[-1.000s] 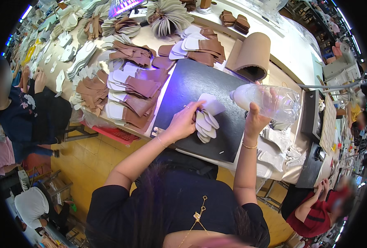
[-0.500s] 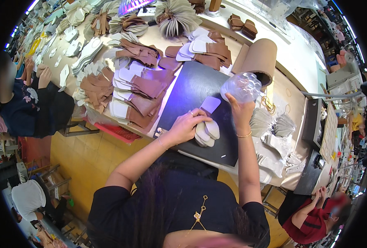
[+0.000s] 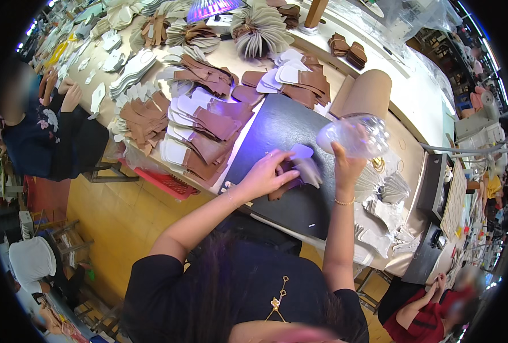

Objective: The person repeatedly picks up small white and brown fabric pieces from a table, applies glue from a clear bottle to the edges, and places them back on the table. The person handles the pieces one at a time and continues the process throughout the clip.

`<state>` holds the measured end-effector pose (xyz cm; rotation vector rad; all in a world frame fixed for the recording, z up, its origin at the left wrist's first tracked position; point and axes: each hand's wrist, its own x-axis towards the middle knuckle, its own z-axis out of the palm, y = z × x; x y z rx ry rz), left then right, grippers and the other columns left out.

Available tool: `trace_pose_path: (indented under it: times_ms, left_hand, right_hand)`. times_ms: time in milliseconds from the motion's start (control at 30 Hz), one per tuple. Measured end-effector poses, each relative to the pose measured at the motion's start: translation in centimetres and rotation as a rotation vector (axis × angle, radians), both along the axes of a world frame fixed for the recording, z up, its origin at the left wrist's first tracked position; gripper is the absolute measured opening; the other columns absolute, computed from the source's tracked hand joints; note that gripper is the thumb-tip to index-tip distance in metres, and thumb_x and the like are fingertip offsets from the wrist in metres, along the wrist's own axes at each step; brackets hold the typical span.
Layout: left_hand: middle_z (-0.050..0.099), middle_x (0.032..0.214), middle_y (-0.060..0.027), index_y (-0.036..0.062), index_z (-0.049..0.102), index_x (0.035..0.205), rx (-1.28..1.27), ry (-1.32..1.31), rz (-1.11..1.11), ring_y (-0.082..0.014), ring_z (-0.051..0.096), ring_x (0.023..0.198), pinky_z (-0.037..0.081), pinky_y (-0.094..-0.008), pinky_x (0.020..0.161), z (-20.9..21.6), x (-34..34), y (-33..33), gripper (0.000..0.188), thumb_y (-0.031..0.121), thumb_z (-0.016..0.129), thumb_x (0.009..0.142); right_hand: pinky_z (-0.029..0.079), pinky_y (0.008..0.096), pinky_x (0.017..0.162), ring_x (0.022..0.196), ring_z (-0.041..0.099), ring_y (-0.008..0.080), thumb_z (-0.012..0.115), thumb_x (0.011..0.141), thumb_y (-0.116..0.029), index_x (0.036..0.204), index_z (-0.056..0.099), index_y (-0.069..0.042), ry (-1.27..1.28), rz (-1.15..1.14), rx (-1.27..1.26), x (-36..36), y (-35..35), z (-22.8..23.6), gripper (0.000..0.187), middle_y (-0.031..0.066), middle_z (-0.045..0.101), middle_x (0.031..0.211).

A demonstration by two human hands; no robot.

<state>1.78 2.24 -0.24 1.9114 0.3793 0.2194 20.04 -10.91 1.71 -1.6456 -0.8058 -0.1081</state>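
Observation:
My right hand [image 3: 348, 168] grips a clear plastic bottle [image 3: 361, 137], tilted on its side above the right part of a black mat [image 3: 272, 123]. Over the middle of that mat, my left hand [image 3: 267, 176] pinches a few small brown-and-white leather pieces [image 3: 309, 172]. They are smeared by motion, and the fingers partly cover them. A pale, rounded piece end [image 3: 301, 151] shows just beyond these fingertips. A small white scrap [image 3: 311, 225] lies near the mat's front edge.
Left of the mat lie stacked brown-and-white leather pieces [image 3: 211, 117]. A brown cardboard tube [image 3: 370, 94] rests behind the bottle. Bundled pale pieces [image 3: 374, 214] lie at right, beside a black tray [image 3: 434, 180]. A red basket [image 3: 165, 182] hangs below the left edge. Other people sit at both sides.
My right hand and the bottle have shifted right and slightly down. The fanned off-white pieces at my left hand have been turned; brown now shows under the fingers.

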Motion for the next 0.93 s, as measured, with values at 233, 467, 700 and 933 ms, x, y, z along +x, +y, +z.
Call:
trace_pose_path:
  times_ms: [233,467,700,933]
  left_hand:
    - [0.051,0.112,-0.0134,0.0023,0.052,0.132,-0.130,0.078,0.120,-0.0186,0.063,0.078,0.052,-0.0330,0.074,1.2,0.5,0.6,0.056,0.023,0.074,0.085]
    - [0.055,0.110,-0.0188,0.0032,0.059,0.112,0.451,0.276,0.030,-0.0371,0.054,0.105,0.044,-0.0448,0.093,1.2,0.7,0.2,0.048,0.029,0.077,0.076]
    - [0.065,0.086,-0.0262,0.0000,0.053,0.102,0.327,0.275,-0.017,-0.0405,0.065,0.086,0.048,-0.0482,0.079,0.7,1.5,-1.0,0.041,0.018,0.074,0.073]
    - [0.066,0.108,-0.0125,0.0039,0.052,0.127,-1.031,0.209,-0.145,-0.0284,0.065,0.099,0.050,-0.0368,0.092,-1.3,-1.6,1.0,0.058,0.025,0.078,0.080]
  right_hand:
    - [0.045,0.0436,0.103,0.123,0.055,0.0345,0.075,0.085,-0.040,0.141,0.035,-0.001,0.100,0.056,0.249,-1.1,-3.0,1.9,0.079,0.0256,0.057,0.127]
    - [0.048,0.0490,0.100,0.120,0.056,0.0361,0.071,0.085,-0.053,0.140,0.035,-0.004,0.122,-0.071,0.310,-1.3,-5.2,2.4,0.082,0.0302,0.057,0.126]
    - [0.049,0.0501,0.100,0.116,0.058,0.0386,0.070,0.079,-0.063,0.140,0.035,-0.002,0.172,-0.113,0.302,-1.6,-6.4,2.5,0.093,0.0315,0.054,0.129]
    - [0.048,0.0550,0.099,0.121,0.055,0.0394,0.069,0.082,-0.061,0.143,0.032,-0.005,0.255,-0.125,0.303,-1.4,-6.9,2.3,0.091,0.0297,0.053,0.131]
